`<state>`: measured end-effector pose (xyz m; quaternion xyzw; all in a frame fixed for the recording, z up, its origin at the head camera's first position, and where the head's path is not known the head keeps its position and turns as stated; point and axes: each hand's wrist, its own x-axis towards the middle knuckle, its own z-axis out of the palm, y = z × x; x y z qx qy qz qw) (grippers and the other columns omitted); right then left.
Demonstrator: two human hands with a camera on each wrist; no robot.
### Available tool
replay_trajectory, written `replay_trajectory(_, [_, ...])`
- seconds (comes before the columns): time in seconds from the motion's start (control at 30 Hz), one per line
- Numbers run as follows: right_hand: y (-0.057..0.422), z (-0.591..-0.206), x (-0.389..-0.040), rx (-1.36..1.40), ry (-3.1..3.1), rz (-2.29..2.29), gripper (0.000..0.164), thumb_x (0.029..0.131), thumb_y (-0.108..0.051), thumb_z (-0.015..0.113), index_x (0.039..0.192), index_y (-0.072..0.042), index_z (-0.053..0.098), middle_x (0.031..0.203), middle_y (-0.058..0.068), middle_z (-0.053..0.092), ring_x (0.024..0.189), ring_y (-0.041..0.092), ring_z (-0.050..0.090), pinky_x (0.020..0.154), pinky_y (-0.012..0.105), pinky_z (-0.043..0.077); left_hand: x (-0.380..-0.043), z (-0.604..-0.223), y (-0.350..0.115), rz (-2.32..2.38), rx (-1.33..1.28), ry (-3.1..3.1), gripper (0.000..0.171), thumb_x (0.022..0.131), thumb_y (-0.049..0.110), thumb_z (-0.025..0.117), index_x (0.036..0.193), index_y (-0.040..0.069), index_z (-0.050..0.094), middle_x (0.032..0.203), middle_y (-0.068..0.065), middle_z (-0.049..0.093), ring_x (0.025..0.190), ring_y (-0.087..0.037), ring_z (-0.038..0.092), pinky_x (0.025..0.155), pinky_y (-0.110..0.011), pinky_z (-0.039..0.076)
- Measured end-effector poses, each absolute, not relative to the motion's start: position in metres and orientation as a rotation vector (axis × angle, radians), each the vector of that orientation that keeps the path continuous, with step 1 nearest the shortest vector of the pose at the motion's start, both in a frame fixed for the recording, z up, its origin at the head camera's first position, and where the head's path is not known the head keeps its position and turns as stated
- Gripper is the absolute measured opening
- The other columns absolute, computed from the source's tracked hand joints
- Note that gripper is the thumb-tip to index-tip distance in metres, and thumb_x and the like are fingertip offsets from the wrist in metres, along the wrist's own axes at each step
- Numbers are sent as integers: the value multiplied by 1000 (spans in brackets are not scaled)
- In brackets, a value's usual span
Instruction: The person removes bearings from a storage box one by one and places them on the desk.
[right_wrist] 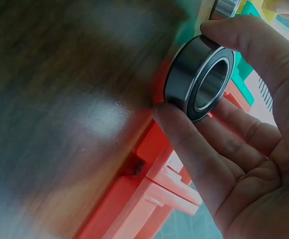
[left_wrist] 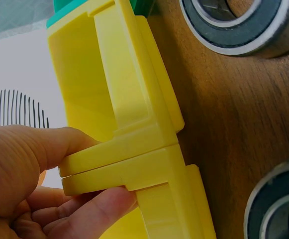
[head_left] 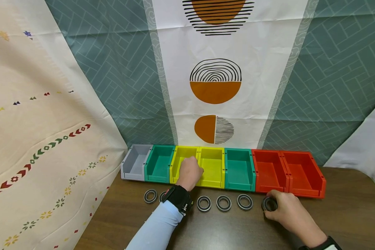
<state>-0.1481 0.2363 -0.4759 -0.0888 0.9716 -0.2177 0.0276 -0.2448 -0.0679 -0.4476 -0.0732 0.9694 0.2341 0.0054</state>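
My left hand (head_left: 190, 172) pinches the adjoining side walls of two yellow bins (left_wrist: 119, 154), thumb in one bin and fingers in the other in the left wrist view. At the right, my right hand (head_left: 289, 211) holds a ball bearing (right_wrist: 186, 74) by its outer rim between thumb and index finger. That bearing is in front of the red bin (head_left: 270, 172); whether it touches the table cannot be told. More bearings form a row along the bins, among them one bearing (head_left: 203, 209) right of my left wrist. Another bearing (head_left: 161, 197) is partly covered by that wrist.
The joined bin row stands against a patterned cloth (head_left: 218, 45), with a grey bin (head_left: 137, 161) at the left end, green bins (head_left: 159, 161) and a second red bin (head_left: 303, 170). Under everything is a brown wooden table (head_left: 231, 229). A cream cloth (head_left: 34, 114) hangs at the left.
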Motion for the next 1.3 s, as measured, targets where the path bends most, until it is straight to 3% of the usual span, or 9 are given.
replay_trajectory(0.43, [239,-478,-149,-259,2978,-678,41,58,-23,84,91,-9,65,76,-2,61,66,12,51,60,27,46,-247,-449,-69,728,-229,3040,22,79,21,70,91,4,65,70,-3,57,61,-17,53,50,-23,40])
replay_trajectory(1.3, [242,-478,-146,-246,2961,-637,44,60,-24,83,97,-7,65,84,2,64,71,16,55,69,40,52,-246,-448,-68,706,-237,3033,25,79,24,71,93,3,65,68,-4,57,59,-18,52,50,-24,39])
